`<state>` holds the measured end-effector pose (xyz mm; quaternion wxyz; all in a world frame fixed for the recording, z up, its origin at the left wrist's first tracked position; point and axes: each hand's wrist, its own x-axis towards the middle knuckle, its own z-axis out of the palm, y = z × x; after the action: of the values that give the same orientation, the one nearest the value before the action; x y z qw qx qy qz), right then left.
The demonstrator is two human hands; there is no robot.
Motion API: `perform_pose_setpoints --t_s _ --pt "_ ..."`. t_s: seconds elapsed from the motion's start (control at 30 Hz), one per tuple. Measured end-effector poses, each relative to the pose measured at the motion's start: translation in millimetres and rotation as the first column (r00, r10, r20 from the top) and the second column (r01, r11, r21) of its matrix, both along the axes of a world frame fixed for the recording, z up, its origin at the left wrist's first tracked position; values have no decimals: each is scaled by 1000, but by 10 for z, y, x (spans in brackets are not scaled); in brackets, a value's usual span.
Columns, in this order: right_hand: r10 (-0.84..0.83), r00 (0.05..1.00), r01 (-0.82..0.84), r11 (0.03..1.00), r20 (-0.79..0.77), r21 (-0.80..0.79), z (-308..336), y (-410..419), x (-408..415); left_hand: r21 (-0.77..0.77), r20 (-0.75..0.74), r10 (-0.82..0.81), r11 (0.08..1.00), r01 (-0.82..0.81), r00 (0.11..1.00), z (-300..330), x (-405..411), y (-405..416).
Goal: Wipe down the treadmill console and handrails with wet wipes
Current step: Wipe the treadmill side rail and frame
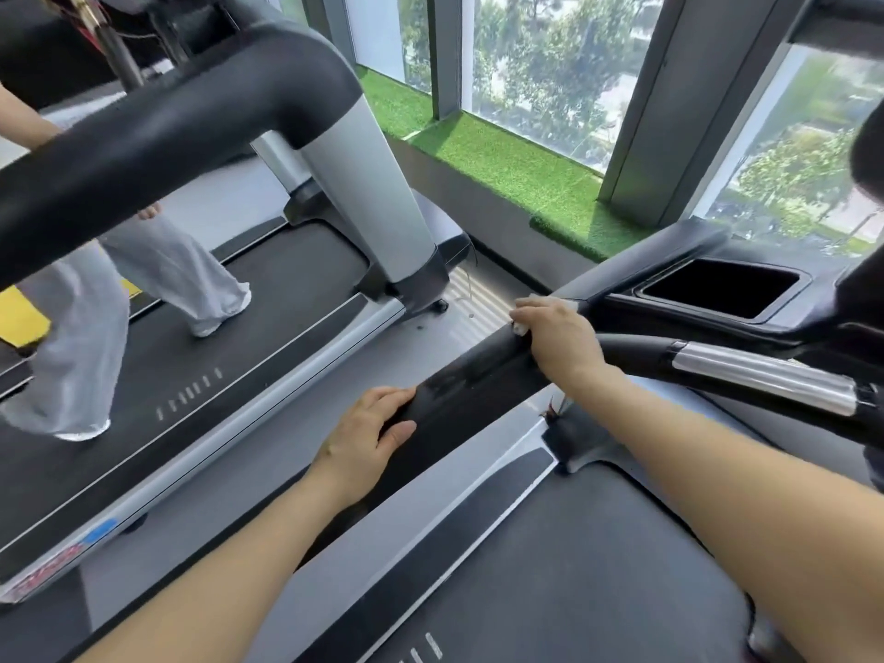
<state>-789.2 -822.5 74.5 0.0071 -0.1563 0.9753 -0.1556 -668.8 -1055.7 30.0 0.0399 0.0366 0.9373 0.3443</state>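
The black left handrail [473, 375] of my treadmill runs diagonally from the lower middle up toward the console [717, 289]. My left hand [363, 442] grips the handrail's near end, thumb on the inner side. Further up the rail my right hand [557, 339] is wrapped over it, pressing a white wet wipe [520, 327] against the top; only small bits of the wipe show under the fingers. A wet sheen lies on the rail between my hands. The console's dark cup pocket [717, 287] is just beyond my right hand. A chrome-banded front grip bar [760, 375] reaches right.
A second treadmill [239, 356] stands to the left, with a person in loose pale trousers [158, 275] walking on its belt. Its thick black handrail [158, 131] crosses the upper left. Green turf ledge [507, 169] and windows lie ahead. My treadmill's belt [598, 567] is below.
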Motion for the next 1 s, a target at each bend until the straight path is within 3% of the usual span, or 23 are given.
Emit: perform_pose_setpoints --t_s 0.1,0.17,0.33,0.43,0.53,0.63,0.7,0.87,1.0 --pt "-106 994 107 994 -35 24 -70 -149 -8 -2 -4 -7 1000 7 1000 -20 -1 -10" --pt "-94 994 95 995 -54 16 -119 -361 152 -9 -5 -6 1000 6 1000 -23 -2 -9" --pt "210 975 -207 977 68 -59 -131 -709 577 -9 -16 -5 1000 5 1000 -13 0 0" --pt "327 940 -331 943 92 32 -111 -484 340 2 -9 5 1000 -5 1000 -2 2 8" --pt "144 988 -153 964 56 217 -73 -170 -116 1 -16 10 1000 -10 1000 1 12 16" --pt "-85 996 81 965 4 250 -39 -36 -309 -5 -22 5 1000 -5 1000 6 18 21" --pt "-105 993 115 958 -53 261 -40 -210 -183 -7 -20 6 1000 -6 1000 0 15 16" --pt "132 991 -135 983 30 125 -114 -931 538 1 -12 15 1000 -15 1000 -2 5 20" --pt "226 972 -230 970 68 75 -136 -779 414 -5 -11 15 1000 -15 1000 9 1 25"
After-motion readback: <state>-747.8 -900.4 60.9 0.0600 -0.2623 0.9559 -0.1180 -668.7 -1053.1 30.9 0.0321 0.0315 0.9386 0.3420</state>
